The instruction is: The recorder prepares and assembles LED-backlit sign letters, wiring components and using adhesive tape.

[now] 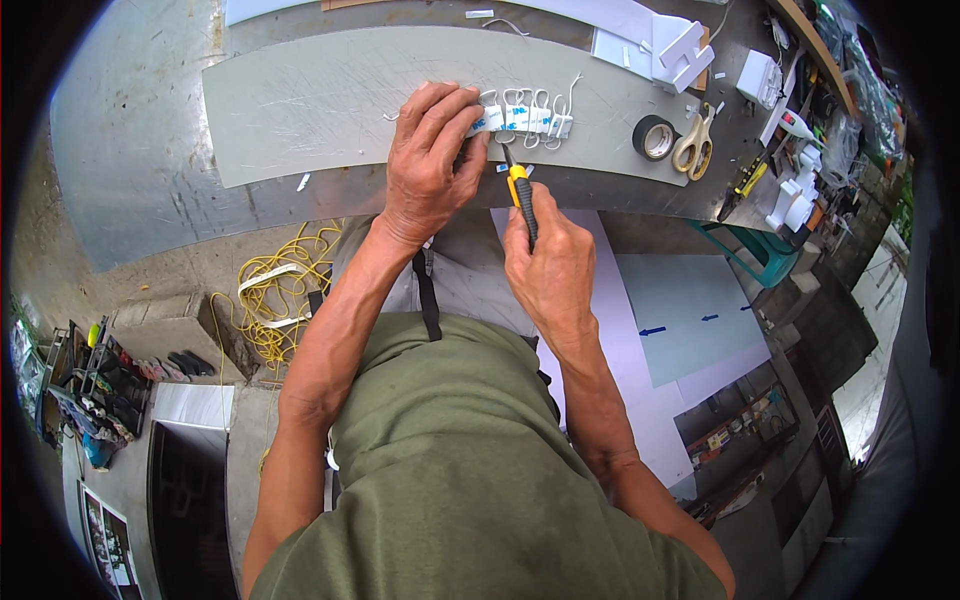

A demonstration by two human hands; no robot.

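Note:
My right hand (550, 265) is wrapped round a yellow and black utility knife (522, 192). Its blade tip points at the lower edge of a white strip with blue print (520, 118), which runs along a row of small white pieces with wire-like loops (542, 99). Over the left end of this row my left hand (432, 150) lies with its fingers bent and close together, holding the strip down. Those fingers hide part of the strip. Under it all is a scratched grey sheet (300, 110) on a metal table (130, 170).
Right of the row lie a roll of black tape (654, 137) and beige-handled scissors (693, 148). White cut pieces (680, 55) stand at the far right. Farther right are another yellow knife (750, 177) and a glue gun (796, 125). A yellow cord (285, 285) lies coiled below the table.

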